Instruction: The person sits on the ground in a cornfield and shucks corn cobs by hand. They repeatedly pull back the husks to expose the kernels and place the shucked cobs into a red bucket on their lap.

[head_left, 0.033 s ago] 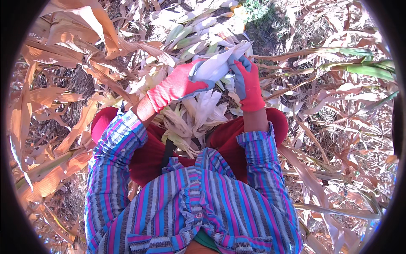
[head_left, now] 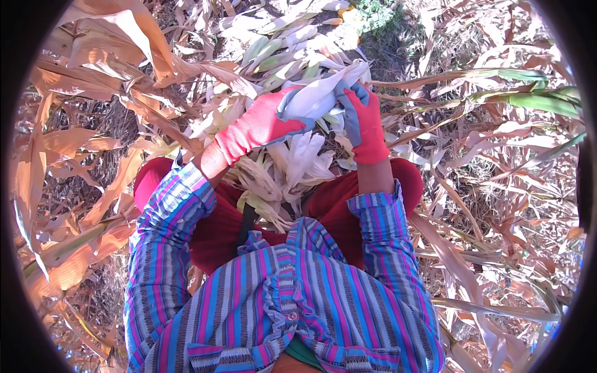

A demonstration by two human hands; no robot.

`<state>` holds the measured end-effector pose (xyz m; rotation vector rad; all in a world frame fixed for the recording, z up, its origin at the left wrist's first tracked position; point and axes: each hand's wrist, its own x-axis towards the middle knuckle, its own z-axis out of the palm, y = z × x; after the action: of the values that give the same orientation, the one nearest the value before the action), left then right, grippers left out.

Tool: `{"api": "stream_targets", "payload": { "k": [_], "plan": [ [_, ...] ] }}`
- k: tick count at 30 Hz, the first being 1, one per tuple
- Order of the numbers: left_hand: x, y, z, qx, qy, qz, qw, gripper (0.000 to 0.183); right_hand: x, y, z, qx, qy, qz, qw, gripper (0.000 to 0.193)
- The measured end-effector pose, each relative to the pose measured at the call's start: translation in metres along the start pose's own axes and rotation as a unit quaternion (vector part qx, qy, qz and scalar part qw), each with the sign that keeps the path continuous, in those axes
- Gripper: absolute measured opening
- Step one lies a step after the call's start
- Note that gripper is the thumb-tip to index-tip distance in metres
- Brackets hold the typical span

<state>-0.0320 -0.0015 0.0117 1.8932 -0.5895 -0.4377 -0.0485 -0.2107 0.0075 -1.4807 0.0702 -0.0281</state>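
Observation:
Both my hands wear red work gloves with grey palms and fingers. An ear of corn [head_left: 316, 98] in its pale husk lies tilted between them, its tip up and to the right. My left hand [head_left: 273, 118] is closed round the lower part of the ear, thumb along its near side. At the tip, my right hand [head_left: 359, 109] pinches the husk with its fingers bent. Loose pale husks [head_left: 292, 165] lie just below the ear, between my knees. Whatever kernels the ear has are hidden by the husk.
Beyond my hands lies a pile of corn ears in husks [head_left: 286, 53]. A few bare yellow ears show at its far end [head_left: 342, 15]. Dry brown corn leaves [head_left: 124, 37] crowd the left side. Long green-tipped leaves [head_left: 528, 99] reach in from the right.

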Motion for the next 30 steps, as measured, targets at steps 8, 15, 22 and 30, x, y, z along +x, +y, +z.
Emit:
{"api": "stream_targets", "payload": {
  "k": [8, 15, 22, 30],
  "plan": [
    [0.000, 0.000, -0.004, 0.030, -0.026, -0.011, 0.999, 0.069, -0.003, -0.013, -0.007, -0.135, 0.003, 0.000, 0.991, 0.020],
    [-0.005, -0.004, 0.013, 0.099, 0.093, 0.089, 0.987, 0.071, -0.006, -0.007, 0.008, 0.026, 0.056, -0.015, 0.998, 0.014],
    [0.000, -0.025, 0.025, -0.107, 0.058, 0.065, 0.990, 0.053, -0.002, 0.015, 0.017, 0.337, 0.042, 0.062, 0.939, 0.016],
    [0.010, -0.021, 0.002, -0.060, 0.180, 0.149, 0.971, 0.046, -0.005, 0.005, 0.020, 0.342, -0.040, 0.076, 0.936, 0.019]
  ]
}}
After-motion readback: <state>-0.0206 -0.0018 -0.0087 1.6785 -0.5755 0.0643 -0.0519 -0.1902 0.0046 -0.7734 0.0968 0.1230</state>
